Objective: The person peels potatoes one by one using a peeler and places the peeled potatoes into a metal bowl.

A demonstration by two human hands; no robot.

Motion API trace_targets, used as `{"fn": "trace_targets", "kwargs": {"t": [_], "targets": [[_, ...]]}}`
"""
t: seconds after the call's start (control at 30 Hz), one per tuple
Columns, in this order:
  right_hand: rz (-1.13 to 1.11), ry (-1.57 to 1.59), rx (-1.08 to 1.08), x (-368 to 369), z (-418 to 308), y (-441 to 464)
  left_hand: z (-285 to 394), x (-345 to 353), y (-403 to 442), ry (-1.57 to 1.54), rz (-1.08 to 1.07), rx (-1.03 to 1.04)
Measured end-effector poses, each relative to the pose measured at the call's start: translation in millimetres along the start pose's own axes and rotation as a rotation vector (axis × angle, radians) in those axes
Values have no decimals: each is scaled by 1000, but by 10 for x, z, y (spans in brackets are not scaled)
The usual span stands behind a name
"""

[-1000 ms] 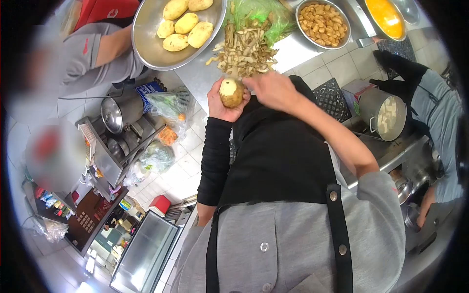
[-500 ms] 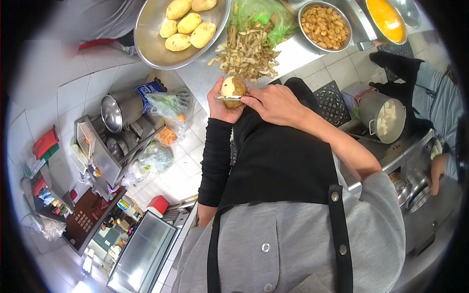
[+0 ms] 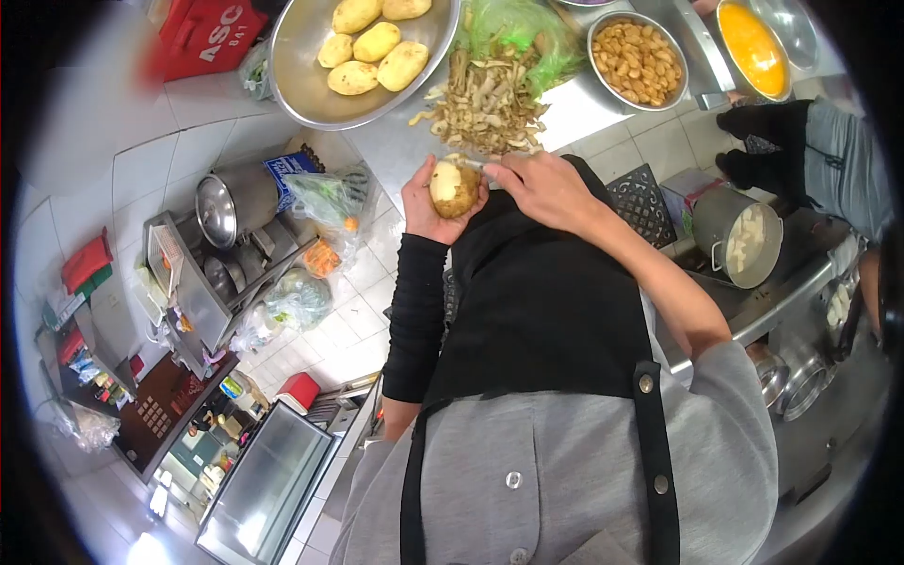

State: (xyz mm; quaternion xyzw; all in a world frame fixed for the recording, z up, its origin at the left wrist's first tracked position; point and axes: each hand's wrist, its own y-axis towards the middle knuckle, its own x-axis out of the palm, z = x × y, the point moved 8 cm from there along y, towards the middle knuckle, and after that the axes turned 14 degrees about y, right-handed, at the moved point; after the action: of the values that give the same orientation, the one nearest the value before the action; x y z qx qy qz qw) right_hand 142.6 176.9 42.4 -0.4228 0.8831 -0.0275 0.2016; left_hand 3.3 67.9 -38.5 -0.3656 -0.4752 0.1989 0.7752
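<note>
A partly peeled potato (image 3: 454, 191) rests in my left hand (image 3: 426, 207), whose fingers curl round its sides and underside. Pale flesh shows on its upper left, brown skin on the rest. My right hand (image 3: 544, 191) is closed on a peeler (image 3: 468, 162), held at the top end of the potato. Just beyond my hands lies a pile of brown peelings (image 3: 485, 105) on the steel table (image 3: 377, 151). Several peeled potatoes (image 3: 377, 42) sit in a large metal bowl (image 3: 315, 118) at the upper left of the pile.
A green plastic bag (image 3: 527, 38) touches the peelings. Right of it stand a bowl of brown pieces (image 3: 637, 61) and a bowl of orange liquid (image 3: 751, 47). A large pot (image 3: 744, 247) holds pale chunks. A co-worker's legs (image 3: 838, 165) are at the right; bagged vegetables (image 3: 299, 299) lie at the left.
The peeler has moved from the lower part of the potato to its top end. The co-worker at the upper left has left the view, and a red container shows there.
</note>
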Motion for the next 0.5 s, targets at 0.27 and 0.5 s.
{"fn": "trace_targets", "kwargs": {"t": [0.27, 0.5], "targets": [[-98, -41, -97, 139, -249, -139, -20, -76, 91, 39, -141, 21], [-103, -227, -4, 209, 403, 148, -59, -165, 62, 101, 26, -1]]}}
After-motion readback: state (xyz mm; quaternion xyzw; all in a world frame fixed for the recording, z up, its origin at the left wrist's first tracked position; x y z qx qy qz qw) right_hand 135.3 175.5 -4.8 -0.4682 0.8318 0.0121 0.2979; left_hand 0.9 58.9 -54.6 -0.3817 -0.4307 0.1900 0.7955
